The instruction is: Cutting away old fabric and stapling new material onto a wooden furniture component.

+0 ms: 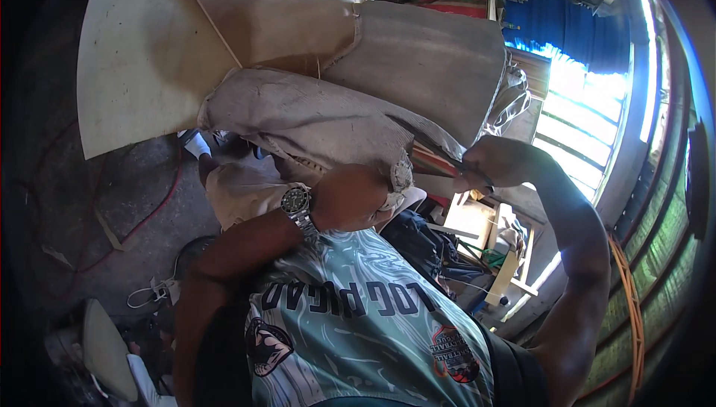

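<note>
A grey-brown cloth point(425, 56) lies over the board and folds toward me, its near part point(298, 112) hanging past the edge. My left hand point(350, 196), with a metal watch at the wrist, is closed on the cloth's frayed end; most of its fingers are hidden. Off to the right, my right hand point(496, 162) is closed round a long dark tool point(446, 155) that looks like a pair of scissors. Its slim blade points up and left along the cloth's near fold. Shadow hides whether the blades are apart.
Pale wooden boards point(127, 56) fill the upper left. Below them, a red hose point(160, 209) runs over the concrete floor. At right are wood offcuts point(503, 280), a dark bag point(410, 239) and a bright slatted window point(578, 120). A blue cloth point(567, 26) hangs behind.
</note>
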The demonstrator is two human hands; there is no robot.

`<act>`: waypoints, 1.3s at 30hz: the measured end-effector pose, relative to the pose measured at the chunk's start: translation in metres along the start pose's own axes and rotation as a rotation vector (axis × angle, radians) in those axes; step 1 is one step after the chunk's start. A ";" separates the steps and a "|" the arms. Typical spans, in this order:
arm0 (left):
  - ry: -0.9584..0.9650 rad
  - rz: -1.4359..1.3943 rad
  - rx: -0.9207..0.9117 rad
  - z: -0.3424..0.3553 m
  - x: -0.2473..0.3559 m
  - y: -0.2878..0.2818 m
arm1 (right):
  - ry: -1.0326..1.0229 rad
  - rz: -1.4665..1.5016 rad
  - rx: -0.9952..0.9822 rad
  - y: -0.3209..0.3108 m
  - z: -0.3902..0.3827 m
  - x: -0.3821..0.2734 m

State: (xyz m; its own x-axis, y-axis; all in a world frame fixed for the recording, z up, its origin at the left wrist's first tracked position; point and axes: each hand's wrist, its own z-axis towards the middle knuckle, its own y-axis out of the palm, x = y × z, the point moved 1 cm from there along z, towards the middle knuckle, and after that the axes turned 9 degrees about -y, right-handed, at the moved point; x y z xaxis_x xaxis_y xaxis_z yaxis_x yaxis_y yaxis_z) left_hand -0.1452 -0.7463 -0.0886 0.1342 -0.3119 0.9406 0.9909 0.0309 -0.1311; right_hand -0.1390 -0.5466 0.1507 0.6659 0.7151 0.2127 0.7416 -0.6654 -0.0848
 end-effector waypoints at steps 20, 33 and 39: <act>0.035 -0.188 0.082 -0.027 0.000 0.001 | -0.159 -0.039 0.002 0.005 0.031 -0.027; -0.049 -0.156 0.010 -0.048 0.001 0.000 | -0.076 -0.163 -0.076 -0.013 0.049 -0.041; -0.045 -0.220 -0.015 -0.058 0.004 -0.008 | -0.073 -0.232 -0.052 -0.012 0.053 -0.043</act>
State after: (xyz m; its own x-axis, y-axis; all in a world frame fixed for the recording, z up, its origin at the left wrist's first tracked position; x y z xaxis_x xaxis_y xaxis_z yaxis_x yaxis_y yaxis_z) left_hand -0.1536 -0.8027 -0.1018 -0.0847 -0.2667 0.9600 0.9961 -0.0476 0.0747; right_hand -0.1723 -0.5583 0.0909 0.4836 0.8624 0.1499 0.8716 -0.4902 0.0085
